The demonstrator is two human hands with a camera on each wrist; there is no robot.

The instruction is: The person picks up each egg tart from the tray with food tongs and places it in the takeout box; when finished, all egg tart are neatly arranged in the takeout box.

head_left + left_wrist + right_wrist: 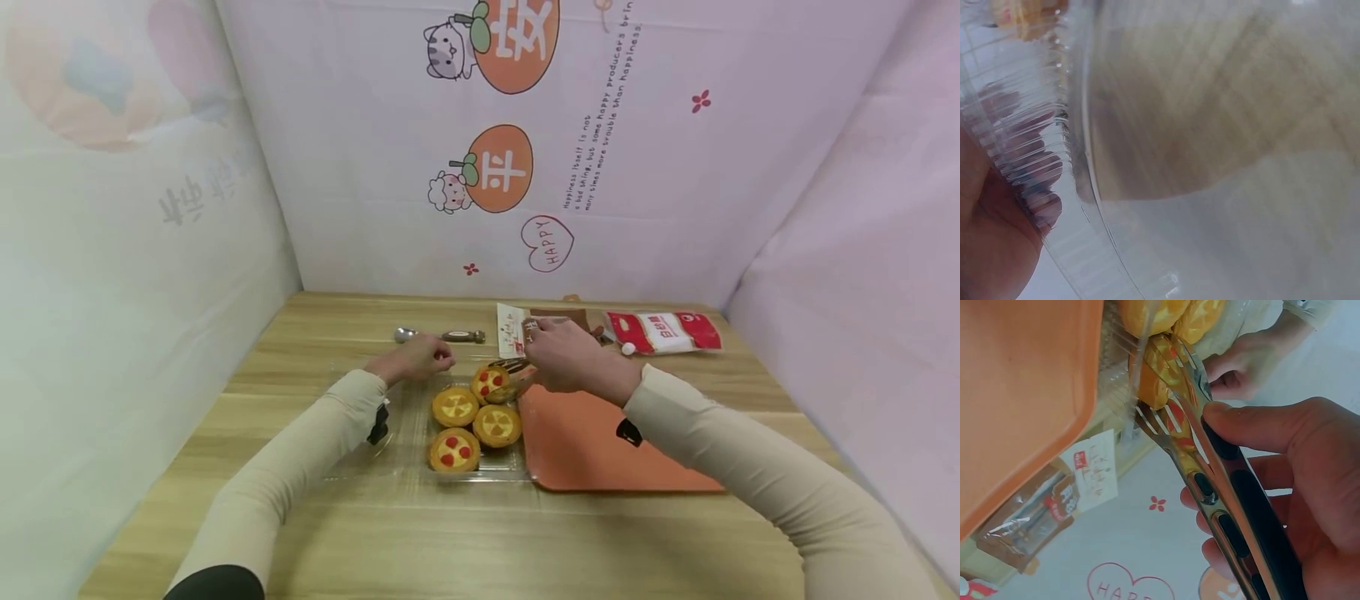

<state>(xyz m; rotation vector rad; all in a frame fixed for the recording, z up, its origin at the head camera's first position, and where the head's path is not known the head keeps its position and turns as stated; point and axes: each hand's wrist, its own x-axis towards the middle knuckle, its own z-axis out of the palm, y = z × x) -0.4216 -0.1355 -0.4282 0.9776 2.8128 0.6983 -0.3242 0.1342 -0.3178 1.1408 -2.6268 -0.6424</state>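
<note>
My right hand (566, 354) grips metal tongs (1200, 462) with black grip pads, thumb on one arm and fingers on the other. The slotted tong ends are around a tart with red pieces on top (491, 382), at the back of a clear plastic container (487, 477). More tarts (455, 407) sit in the container, some with red pieces and some with pale yellow wedges. My left hand (420, 358), fingers loosely curled, is by the container's back left side. The left wrist view shows its fingers through a ribbed clear plastic edge (1085, 144); no held thing shows.
An orange tray (585, 442) lies right of the container, under my right forearm. Behind are a scoop with a metal head (442, 335), a brown and white packet (512, 329) and a red and white bag (663, 332). White printed cloth (637, 167) walls the table.
</note>
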